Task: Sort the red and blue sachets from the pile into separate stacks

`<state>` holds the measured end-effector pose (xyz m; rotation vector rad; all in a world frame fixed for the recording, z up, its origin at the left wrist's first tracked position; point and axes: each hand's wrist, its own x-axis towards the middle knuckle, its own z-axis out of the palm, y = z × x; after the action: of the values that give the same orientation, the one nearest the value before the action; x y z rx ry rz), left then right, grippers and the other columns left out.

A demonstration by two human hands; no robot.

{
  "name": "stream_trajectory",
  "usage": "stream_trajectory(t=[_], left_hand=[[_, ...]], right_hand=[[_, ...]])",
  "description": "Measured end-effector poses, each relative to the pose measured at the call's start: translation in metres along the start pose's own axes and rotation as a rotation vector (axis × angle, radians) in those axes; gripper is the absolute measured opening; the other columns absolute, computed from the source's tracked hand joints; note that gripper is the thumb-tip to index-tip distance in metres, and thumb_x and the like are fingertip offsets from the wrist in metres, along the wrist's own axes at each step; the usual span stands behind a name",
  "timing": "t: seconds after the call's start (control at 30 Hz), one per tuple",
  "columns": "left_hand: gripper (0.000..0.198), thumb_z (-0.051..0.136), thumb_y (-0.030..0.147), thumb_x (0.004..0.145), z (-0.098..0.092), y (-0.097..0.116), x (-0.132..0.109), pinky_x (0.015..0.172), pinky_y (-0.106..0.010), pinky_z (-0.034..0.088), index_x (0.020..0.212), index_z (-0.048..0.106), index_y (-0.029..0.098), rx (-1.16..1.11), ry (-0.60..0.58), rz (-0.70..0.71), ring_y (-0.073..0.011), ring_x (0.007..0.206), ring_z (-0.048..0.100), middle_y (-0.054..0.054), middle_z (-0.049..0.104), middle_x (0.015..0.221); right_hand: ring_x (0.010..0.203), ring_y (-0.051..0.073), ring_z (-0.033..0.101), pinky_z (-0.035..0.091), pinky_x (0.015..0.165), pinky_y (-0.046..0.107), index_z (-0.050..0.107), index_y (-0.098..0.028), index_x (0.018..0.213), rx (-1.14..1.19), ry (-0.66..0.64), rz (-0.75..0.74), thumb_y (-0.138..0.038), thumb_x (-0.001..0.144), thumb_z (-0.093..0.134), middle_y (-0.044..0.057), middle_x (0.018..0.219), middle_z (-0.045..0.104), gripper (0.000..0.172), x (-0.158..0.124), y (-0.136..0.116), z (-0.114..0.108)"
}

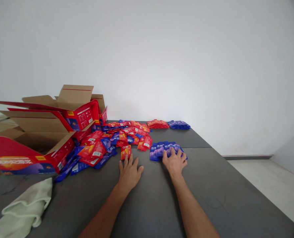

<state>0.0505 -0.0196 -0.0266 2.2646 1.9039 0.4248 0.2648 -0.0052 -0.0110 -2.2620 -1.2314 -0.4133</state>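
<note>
Your dark table (211, 195) runs away from you toward the wall, and the biggest things on it are the opened red cartons (45, 132) stacked at its left edge. Spilling from them toward the middle lies a loose heap of red and blue sachets (112, 138). At the far edge sit two tidy stacks, one red (158, 124) and one blue (178, 125), just beside each other. A pale green cloth (25, 208) lies crumpled at the near left corner.

Your right hand (174, 163) lies flat, fingers spread, pressing on the near edge of a fanned blue sachet row (163, 149); it grips nothing, only rests on top. The row's long axis runs left to right across the table, directly beyond your right palm.

Your left hand (130, 172) is open and flat on the table, its fingertips touching a single red sachet (125, 152) that lies just beyond them, long axis pointing away from you. The left hand is the nearer one to it.
</note>
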Motion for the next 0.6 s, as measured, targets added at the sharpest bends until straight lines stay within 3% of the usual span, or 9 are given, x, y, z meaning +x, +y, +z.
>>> stream_trajectory(t=[0.43, 0.6], left_hand=[[0.06, 0.038, 0.053, 0.09, 0.001, -0.001, -0.002, 0.112, -0.062, 0.016, 0.139, 0.051, 0.021, -0.008, 0.008, 0.013, -0.0388, 0.145, 0.017, -0.015, 0.032, 0.155], [0.06, 0.037, 0.052, 0.09, 0.001, 0.0, -0.002, 0.112, -0.061, 0.015, 0.139, 0.05, 0.02, 0.001, 0.015, 0.013, -0.0387, 0.145, 0.017, -0.016, 0.033, 0.155]], right_hand=[[0.128, 0.04, 0.031, 0.03, 0.096, 0.056, 0.055, -0.019, 0.134, -0.006, -0.021, -0.042, -0.048, 0.089, 0.048, 0.019, 0.142, 0.041, 0.054, -0.001, 0.0, 0.004], [0.136, 0.04, 0.022, 0.024, 0.101, 0.057, 0.052, -0.02, 0.137, 0.022, -0.026, -0.152, -0.053, 0.089, 0.047, 0.018, 0.15, 0.033, 0.058, -0.008, -0.013, 0.0]])
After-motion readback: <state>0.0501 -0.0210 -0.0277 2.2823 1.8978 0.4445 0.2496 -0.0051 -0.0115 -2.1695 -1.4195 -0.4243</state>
